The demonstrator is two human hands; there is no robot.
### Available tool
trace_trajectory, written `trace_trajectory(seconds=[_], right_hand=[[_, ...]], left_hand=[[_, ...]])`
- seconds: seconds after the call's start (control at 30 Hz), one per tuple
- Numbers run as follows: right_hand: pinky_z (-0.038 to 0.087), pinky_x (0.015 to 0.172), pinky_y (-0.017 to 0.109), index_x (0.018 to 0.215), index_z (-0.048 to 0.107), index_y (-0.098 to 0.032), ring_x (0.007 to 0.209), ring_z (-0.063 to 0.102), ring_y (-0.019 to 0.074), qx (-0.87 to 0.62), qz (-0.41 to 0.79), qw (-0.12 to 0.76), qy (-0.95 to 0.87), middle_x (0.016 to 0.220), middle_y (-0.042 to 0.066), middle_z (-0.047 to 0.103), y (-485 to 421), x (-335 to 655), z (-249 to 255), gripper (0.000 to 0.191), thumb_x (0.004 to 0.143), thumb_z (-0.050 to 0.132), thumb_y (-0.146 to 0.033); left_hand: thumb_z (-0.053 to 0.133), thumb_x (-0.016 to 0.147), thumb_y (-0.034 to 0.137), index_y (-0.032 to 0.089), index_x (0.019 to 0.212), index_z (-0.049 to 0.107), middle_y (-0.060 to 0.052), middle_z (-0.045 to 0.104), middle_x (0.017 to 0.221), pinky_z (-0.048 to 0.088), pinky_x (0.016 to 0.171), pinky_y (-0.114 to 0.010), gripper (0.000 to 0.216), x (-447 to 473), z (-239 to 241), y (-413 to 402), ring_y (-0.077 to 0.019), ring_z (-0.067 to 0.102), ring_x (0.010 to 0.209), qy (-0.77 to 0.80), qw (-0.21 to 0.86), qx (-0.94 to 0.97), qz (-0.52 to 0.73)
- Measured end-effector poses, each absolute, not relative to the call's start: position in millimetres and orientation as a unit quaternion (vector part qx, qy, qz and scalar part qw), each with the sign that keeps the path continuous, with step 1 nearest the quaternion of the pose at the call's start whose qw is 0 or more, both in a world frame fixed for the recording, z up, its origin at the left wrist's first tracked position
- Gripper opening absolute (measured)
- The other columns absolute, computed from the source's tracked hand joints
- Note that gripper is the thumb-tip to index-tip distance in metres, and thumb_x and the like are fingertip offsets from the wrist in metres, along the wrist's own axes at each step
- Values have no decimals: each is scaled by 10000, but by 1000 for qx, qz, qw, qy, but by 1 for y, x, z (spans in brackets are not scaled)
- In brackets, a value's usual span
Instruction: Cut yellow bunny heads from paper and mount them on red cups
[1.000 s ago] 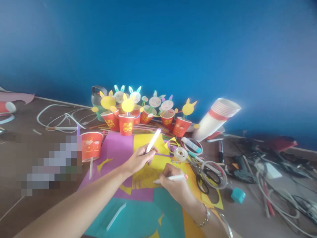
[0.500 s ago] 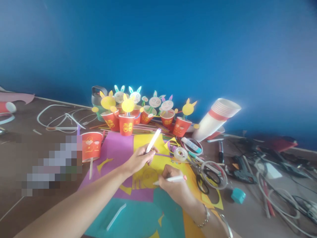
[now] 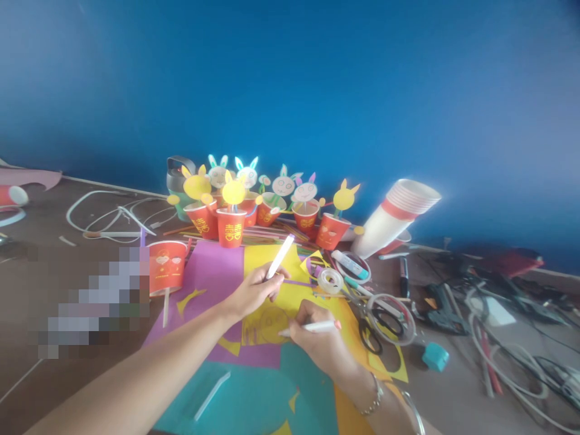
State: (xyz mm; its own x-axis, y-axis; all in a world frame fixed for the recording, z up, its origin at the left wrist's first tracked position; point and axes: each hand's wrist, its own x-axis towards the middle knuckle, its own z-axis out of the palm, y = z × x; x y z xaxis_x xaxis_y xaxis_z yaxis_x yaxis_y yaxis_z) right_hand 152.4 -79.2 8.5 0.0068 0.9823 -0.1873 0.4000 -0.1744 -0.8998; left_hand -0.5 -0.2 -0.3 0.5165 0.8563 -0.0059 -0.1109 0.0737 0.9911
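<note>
My left hand [image 3: 254, 292] is closed around a white marker [image 3: 280, 257] that points up and away, and it rests on a yellow paper sheet [image 3: 267, 314]. My right hand [image 3: 317, 341] grips a white pen with a pink end [image 3: 312, 327], its tip touching the yellow sheet where circles are drawn. Beneath lie a purple sheet [image 3: 212, 272] and a teal sheet [image 3: 254, 399]. A bracelet is on my right wrist.
Red paper cups with paper bunny and chick heads [image 3: 254, 205] line the blue wall. A lone red cup [image 3: 167, 266] stands left. A stack of cups [image 3: 394, 214], tape roll [image 3: 330, 281], scissors [image 3: 376, 329], a teal block [image 3: 435, 356] and cables [image 3: 521, 338] lie right.
The right hand's pen tip has shifted slightly left on the yellow sheet. The left hand has not moved.
</note>
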Motion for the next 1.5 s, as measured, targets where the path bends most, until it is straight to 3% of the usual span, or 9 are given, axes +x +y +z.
trace_trajectory(seconds=[0.33,0.5,0.8,1.0,1.2,1.5], right_hand=[[365,392,190,542,343,-236,414,456,94,-620,443,345,-549,424,-87,377,-80,153,6,244,665,553,-252],[381,398,212,552,371,-238,403,449,105,-635,448,380,-502,417,-58,468,-77,158,5,200,683,513,-287],[354,400,209,551,359,-239,424,390,95,-626,373,357,-585,467,-63,403,-82,155,5,257,715,552,-281],[444,464,216,598,367,-236,432,460,95,-587,459,349,-569,477,-90,370,-83,154,-1,277,756,573,-333],[421,447,201,605,384,-233,517,613,145,-591,476,337,-557,478,-86,393,-82,154,1,273,750,590,-337],[382,426,192,608,400,-228,537,625,150,-589,473,331,-565,484,-73,441,-82,153,4,253,746,593,-316]], left_hand=[[534,826,401,144,904,566,84,386,521,359,518,-237,271,0,5,-2,-89,407,491,335,658,566,368],[529,838,390,138,912,566,85,385,518,351,515,-233,265,-1,1,-1,-86,401,493,329,653,574,369],[548,816,418,140,899,568,85,396,514,344,505,-231,290,0,4,-1,-85,396,485,336,656,566,369],[540,817,419,142,896,564,84,398,510,340,506,-231,289,0,5,-1,-84,397,480,336,657,568,366],[549,813,429,150,889,563,86,396,504,344,509,-234,289,0,4,-1,-85,402,476,335,657,568,366],[548,810,421,141,893,565,88,389,505,340,508,-233,292,1,3,0,-85,401,478,331,659,565,370]])
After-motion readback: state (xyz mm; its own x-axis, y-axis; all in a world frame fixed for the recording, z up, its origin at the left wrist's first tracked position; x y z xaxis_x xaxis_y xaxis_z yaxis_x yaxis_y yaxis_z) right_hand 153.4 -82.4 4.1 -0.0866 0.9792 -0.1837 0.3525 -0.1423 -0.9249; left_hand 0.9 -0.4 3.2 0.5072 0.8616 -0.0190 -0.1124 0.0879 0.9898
